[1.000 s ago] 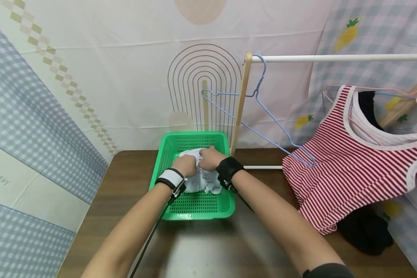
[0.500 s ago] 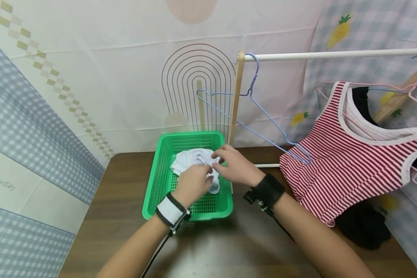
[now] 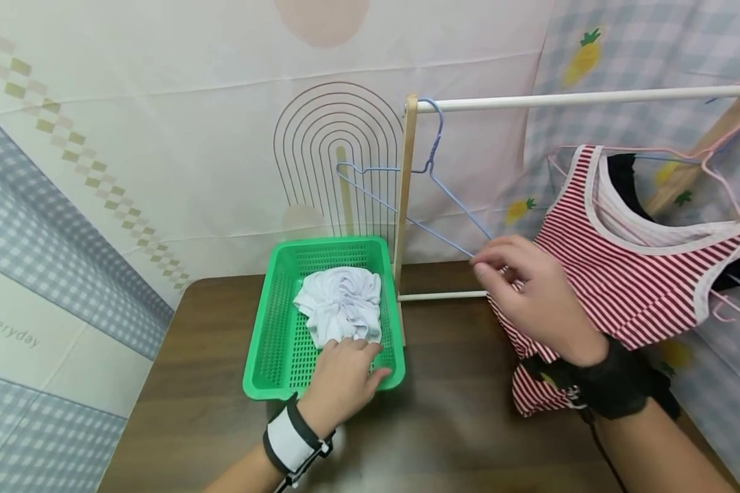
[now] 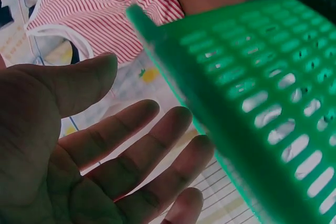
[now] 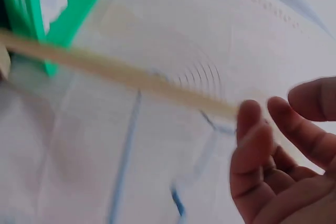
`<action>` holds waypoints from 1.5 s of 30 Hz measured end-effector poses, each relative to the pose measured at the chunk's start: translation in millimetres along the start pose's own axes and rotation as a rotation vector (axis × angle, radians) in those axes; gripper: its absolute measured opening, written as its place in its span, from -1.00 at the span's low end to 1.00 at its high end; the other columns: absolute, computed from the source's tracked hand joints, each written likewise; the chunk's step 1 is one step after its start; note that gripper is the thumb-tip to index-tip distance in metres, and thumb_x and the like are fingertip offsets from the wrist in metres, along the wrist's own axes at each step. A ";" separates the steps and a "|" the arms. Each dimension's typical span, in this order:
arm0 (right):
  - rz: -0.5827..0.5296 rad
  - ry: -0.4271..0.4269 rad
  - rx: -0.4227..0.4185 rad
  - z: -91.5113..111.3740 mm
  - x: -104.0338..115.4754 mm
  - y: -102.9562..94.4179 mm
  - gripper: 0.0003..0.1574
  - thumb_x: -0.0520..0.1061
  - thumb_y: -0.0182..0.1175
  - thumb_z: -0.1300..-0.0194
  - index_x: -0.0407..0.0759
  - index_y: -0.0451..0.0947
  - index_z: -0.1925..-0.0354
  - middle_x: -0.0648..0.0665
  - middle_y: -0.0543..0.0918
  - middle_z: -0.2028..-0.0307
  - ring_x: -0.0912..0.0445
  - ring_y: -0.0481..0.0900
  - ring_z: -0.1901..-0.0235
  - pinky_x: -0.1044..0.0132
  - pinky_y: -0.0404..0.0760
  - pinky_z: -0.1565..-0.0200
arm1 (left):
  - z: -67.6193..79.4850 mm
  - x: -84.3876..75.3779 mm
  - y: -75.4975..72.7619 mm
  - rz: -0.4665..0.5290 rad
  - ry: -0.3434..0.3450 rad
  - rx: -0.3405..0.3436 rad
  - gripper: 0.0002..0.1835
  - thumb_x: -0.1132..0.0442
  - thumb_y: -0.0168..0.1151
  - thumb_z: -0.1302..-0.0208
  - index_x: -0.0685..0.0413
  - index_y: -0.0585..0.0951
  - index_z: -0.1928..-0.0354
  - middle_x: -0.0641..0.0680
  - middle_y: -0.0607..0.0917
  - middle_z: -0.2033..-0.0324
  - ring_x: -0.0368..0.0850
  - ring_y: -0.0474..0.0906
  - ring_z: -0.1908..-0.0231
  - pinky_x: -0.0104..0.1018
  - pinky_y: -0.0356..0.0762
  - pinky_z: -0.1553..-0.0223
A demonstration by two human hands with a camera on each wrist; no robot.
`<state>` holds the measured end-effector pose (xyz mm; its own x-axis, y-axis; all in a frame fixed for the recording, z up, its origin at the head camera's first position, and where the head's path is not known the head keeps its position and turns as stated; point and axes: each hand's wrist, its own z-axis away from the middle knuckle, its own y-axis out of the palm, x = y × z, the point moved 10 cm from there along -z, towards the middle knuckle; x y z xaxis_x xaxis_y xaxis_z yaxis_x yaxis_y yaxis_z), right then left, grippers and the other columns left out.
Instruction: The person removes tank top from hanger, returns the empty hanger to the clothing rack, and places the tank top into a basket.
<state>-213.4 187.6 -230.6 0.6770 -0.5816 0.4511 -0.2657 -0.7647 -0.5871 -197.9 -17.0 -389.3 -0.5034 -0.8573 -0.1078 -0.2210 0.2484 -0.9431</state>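
In the head view a crumpled white garment (image 3: 339,301) lies in a green perforated basket (image 3: 254,370). My left hand (image 3: 343,380) reaches over the basket's front rim, fingers extended near the cloth; whether they touch it cannot be told. The left wrist view shows that hand (image 4: 121,156) spread beside the basket's wall (image 4: 210,82), holding nothing. My right hand (image 3: 530,298) is at the lower right of a blue hanger (image 3: 436,144), in front of the striped top, fingers loosely bent. Nothing appears between its fingers in the right wrist view.
A rack with a wooden upright (image 3: 405,185) and white top bar (image 3: 567,100) stands right of the basket. A red-and-white striped tank top (image 3: 647,287) hangs there on a pink hanger (image 3: 660,148), with black cloth (image 3: 623,178) behind. The brown table (image 3: 203,383) lies beneath.
Both hands have come away from gathering the white garment, which now lies loose in the basket. My right hand moved right to the blue hanger; my left drew back to the front rim.
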 end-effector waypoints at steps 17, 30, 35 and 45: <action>0.346 0.294 -0.400 -4.3 -110.0 -134.8 -0.64 -0.06 0.10 -0.28 -0.33 0.67 0.25 0.43 0.42 0.46 0.62 0.28 0.46 0.65 0.22 0.29 | 21.0 -11.0 14.7 0.018 0.018 -0.009 -0.76 -0.05 0.40 -0.08 -0.21 0.71 0.21 -0.18 0.76 0.37 -0.25 0.67 0.34 -0.38 0.26 0.40; 0.658 0.868 -0.465 -4.3 -173.4 -203.8 -0.41 0.06 -0.21 -0.42 -0.18 0.58 -0.13 0.17 0.33 0.45 0.33 0.16 0.47 0.31 0.25 0.28 | 27.8 -14.7 14.5 0.036 0.065 -0.123 -0.85 0.01 0.40 -0.09 -0.23 0.74 0.28 -0.23 0.74 0.42 -0.33 0.63 0.38 -0.42 0.12 0.40; 0.682 0.932 -0.395 -7.3 -186.7 -210.9 -0.37 0.03 -0.27 -0.45 -0.28 0.49 -0.21 -0.23 0.56 0.25 -0.15 0.44 0.26 0.26 0.10 0.37 | 28.8 -16.7 12.7 0.052 0.079 -0.173 -0.84 0.03 0.42 -0.08 -0.21 0.76 0.27 -0.23 0.74 0.41 -0.32 0.63 0.36 -0.38 0.21 0.37; 0.717 0.991 -0.315 -14.5 -215.9 -217.5 -0.28 0.06 -0.33 -0.48 -0.49 0.48 -0.11 -0.55 0.56 0.17 -0.40 0.45 0.14 -0.29 0.29 0.06 | 27.7 -19.4 15.1 0.035 0.052 -0.202 -0.87 0.02 0.41 -0.08 -0.21 0.76 0.32 -0.22 0.74 0.44 -0.32 0.63 0.38 -0.36 0.24 0.37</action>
<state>-311.7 475.4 -190.6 -0.4540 -0.7456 0.4878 -0.6032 -0.1456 -0.7841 -168.2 -9.1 -410.1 -0.5554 -0.8232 -0.1180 -0.3626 0.3674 -0.8564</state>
